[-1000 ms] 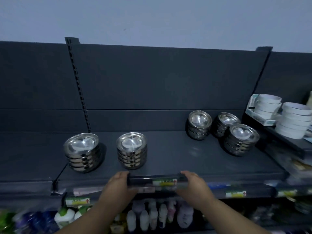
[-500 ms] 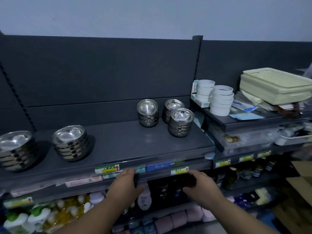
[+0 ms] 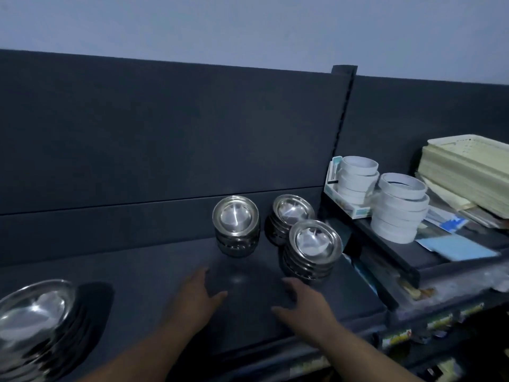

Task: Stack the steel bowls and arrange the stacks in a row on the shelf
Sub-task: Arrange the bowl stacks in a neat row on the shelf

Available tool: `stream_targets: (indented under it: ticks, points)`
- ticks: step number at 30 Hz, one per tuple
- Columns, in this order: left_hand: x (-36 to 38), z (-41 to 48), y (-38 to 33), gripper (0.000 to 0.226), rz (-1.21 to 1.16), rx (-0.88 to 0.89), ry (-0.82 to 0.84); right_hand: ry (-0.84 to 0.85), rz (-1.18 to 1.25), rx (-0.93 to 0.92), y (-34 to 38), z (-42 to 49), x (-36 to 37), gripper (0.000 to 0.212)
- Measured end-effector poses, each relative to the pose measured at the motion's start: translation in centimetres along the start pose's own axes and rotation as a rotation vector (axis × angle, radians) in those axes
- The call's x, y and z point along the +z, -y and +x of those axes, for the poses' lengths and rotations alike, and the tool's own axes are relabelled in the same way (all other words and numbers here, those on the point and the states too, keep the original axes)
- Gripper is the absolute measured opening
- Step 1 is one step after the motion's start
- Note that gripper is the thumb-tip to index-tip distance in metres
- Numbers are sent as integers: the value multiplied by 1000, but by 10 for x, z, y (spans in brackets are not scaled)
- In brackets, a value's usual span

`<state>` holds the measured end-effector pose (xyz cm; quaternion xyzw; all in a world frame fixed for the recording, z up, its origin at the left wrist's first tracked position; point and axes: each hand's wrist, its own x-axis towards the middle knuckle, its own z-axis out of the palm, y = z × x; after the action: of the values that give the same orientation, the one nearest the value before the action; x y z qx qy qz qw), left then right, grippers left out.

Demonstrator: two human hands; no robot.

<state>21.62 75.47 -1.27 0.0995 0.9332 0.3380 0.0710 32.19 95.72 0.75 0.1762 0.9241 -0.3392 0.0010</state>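
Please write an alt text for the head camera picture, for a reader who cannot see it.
An empty left hand and right hand, both open, reach over a dark shelf toward three bowl stacks clustered at the back right. A fourth stack sits at front left; tape rolls stand further right.

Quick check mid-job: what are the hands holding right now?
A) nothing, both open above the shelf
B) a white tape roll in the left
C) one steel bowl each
A: the left hand and right hand are spread with straight fingers above the shelf, gripping nothing, close to the front bowl stack.
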Motion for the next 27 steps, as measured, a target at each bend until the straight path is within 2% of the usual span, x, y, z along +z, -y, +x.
stream_targets:
  ticks: [4, 9, 13, 18, 24, 27]
  points:
    - [-5, 57, 2, 83, -17, -19, 6, 28, 68, 9, 25, 58, 20, 77]
    - [1, 104, 2, 86, -158, 75, 33, 5, 95, -16, 41, 112, 30, 81]
    - [4, 124, 2, 91, -280, 126, 67, -36, 180, 3, 45, 141, 38, 93]
    - [12, 121, -3, 89, -353, 134, 75, -37, 296, 19, 45, 148, 41, 92]
    - [8, 82, -4, 76, -446, 87, -58, 34, 313, -69, 46, 128, 39, 90]
    - [3, 49, 2, 79, -541, 34, -114, 92, 339, -156, 48, 108, 39, 87]
